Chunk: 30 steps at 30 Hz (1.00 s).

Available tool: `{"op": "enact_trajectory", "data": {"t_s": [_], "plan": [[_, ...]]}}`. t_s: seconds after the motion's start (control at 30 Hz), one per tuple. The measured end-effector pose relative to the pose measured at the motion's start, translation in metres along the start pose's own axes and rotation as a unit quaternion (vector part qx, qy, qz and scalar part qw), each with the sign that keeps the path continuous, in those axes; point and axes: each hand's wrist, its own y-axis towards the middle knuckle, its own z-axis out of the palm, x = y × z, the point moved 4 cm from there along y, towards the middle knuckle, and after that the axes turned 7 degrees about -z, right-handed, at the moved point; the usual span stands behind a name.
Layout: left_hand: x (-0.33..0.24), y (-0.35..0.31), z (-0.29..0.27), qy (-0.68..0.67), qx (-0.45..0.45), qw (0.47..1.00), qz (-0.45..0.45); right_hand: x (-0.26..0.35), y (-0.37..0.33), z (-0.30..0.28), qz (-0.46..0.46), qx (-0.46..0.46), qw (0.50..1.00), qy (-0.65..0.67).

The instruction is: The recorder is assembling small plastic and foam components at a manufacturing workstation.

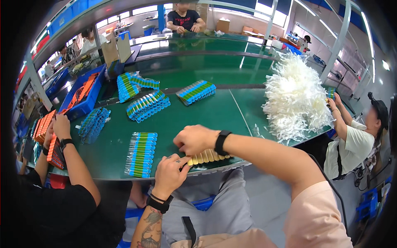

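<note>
Near the table's front edge lies a row of yellow, rounded-end pieces (209,156), partly covered by my right forearm. My left hand (170,175) grips the left end of this row between its thumb and fingers. Directly above it, my right hand (196,139) is closed with its fingertips curled down; whatever they hold is hidden. To the left of my hands is a neat stack of blue and green packets (141,155) in clear wrapping, untouched by either hand.
More blue-green packet stacks (196,91) sit further back on the green table (215,111). A big heap of white strips (295,99) stands at right. At left, a person's hands (61,126) hold orange packets beside a blue crate (84,108). Another person (351,136) works at right.
</note>
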Motion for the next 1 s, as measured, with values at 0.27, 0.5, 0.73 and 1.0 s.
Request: {"op": "enact_trajectory", "data": {"t_s": [0.27, 0.5, 0.73, 1.0], "plan": [[0.003, 0.002, -0.005, 0.01, -0.028, 1.0, 0.007, -0.063, -0.141, -0.047, 0.103, 0.08, 0.985, -0.114], [-0.006, -0.004, -0.001, 0.03, -0.017, 0.999, 0.002, -0.047, -0.115, -0.057, 0.135, -0.045, 0.989, -0.047], [0.007, -0.013, 0.002, -0.007, -0.011, 0.999, -0.039, 0.007, -0.019, 0.003, -0.034, -0.02, 0.997, -0.07], [0.003, -0.009, 0.002, -0.077, -0.034, 0.993, -0.079, -0.088, -0.157, -0.015, 0.032, -0.055, 0.992, -0.113]]}}
